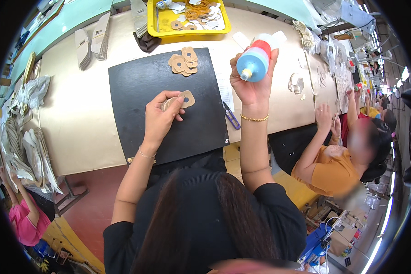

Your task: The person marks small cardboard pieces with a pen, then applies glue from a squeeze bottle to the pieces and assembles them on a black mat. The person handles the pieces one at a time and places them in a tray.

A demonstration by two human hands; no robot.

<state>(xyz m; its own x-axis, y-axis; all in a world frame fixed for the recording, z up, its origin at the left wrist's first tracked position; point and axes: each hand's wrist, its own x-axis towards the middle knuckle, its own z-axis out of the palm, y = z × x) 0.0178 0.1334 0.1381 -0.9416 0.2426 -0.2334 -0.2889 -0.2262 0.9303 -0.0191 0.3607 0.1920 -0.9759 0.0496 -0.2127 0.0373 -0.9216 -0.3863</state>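
Left hand [163, 109]: closed in a pinch, thumb on top, on a fanned stack of tan rounded pieces with cut-out centres [187, 99]; stack is over the mat.
Right hand [255, 93]: raised, fingers wrapped around a blue-and-red squeeze bottle with a pale nozzle [252, 65]; nozzle tilts toward the wearer.
Mat: flat black rectangular sheet [137, 96] under left hand.
Loose pile: overlapping tan cut-out pieces [184, 62] on the mat, beyond left hand.
Snips: purple-handled metal thread snips [232, 117] at the mat edge, between the hands, nearer right.
Table: long, beige-covered worktop [77, 123], running out past both hands.
Room: reddish floor [96, 192] left of and below left hand; co-worker in orange top [335, 166] right of right hand; co-worker in pink top [27, 223] far left.
Tray: shallow yellow plastic tray [189, 33], beyond both hands; holds tangled orange bands [197, 10], tan pieces, white scraps.
Bottle contents: can't tell.
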